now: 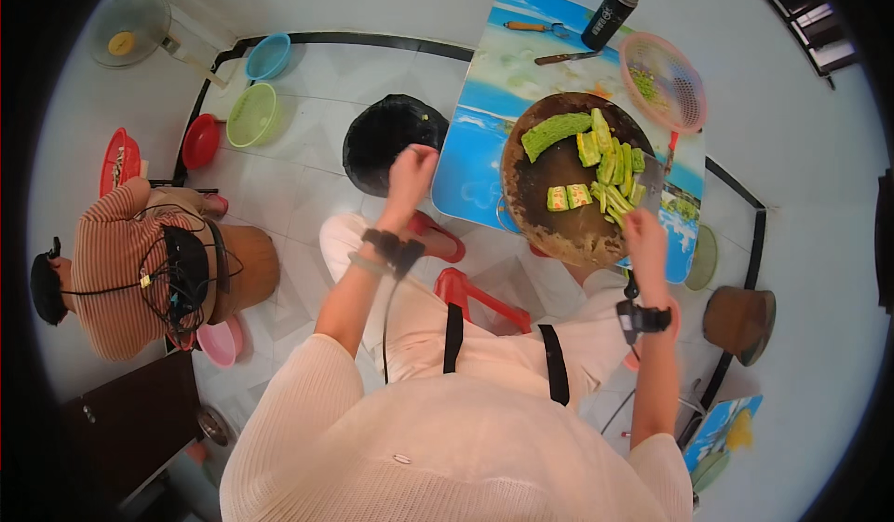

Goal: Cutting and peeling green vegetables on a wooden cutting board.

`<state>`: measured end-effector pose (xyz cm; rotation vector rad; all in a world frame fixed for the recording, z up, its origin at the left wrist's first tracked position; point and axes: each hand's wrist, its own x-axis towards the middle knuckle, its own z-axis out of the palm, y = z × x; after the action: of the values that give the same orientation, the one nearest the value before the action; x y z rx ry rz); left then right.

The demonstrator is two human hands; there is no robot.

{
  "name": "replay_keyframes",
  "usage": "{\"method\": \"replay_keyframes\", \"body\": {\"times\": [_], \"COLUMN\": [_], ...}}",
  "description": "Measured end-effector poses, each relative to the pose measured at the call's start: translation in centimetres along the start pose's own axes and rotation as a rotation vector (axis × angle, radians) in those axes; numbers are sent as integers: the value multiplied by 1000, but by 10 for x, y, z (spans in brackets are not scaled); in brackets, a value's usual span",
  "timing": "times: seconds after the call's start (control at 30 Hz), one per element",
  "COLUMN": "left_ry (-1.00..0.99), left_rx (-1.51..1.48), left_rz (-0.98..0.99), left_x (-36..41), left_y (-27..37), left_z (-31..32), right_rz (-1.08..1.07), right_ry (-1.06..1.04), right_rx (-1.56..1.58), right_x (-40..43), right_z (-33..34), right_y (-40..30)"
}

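Note:
My left hand is above the near rim of a black-lined bin, beside the table's left edge, fingers drawn together; whether anything small is between them does not show. My right hand is at the right front edge of a round wooden chopping board, by cut bitter melon strips; its fingertips are hard to make out. A large bitter melon piece lies toward the back of the board. Two pale, seeded pieces lie in front. A cleaver rests on the board's right side, partly under the strips.
On the blue patterned table are a pink colander with green bits, a black flask, a small knife and a wooden-handled peeler. Another person sits at left near several basins. A red stool is below me.

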<state>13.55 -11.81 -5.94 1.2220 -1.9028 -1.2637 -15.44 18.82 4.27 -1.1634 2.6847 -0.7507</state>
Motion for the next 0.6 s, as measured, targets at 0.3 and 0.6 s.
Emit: {"method": "replay_keyframes", "body": {"times": [0.3,0.6], "left_ry": [-523,-538], "left_rx": [-401,-450], "left_rz": [-147,-340], "left_x": [-80,-76], "left_y": [99,114], "left_z": [114,96], "right_rz": [-82,238], "right_ry": [64,-309], "right_rx": [-214,730], "right_x": [12,17], "right_z": [77,31], "right_y": [-63,-62]}}
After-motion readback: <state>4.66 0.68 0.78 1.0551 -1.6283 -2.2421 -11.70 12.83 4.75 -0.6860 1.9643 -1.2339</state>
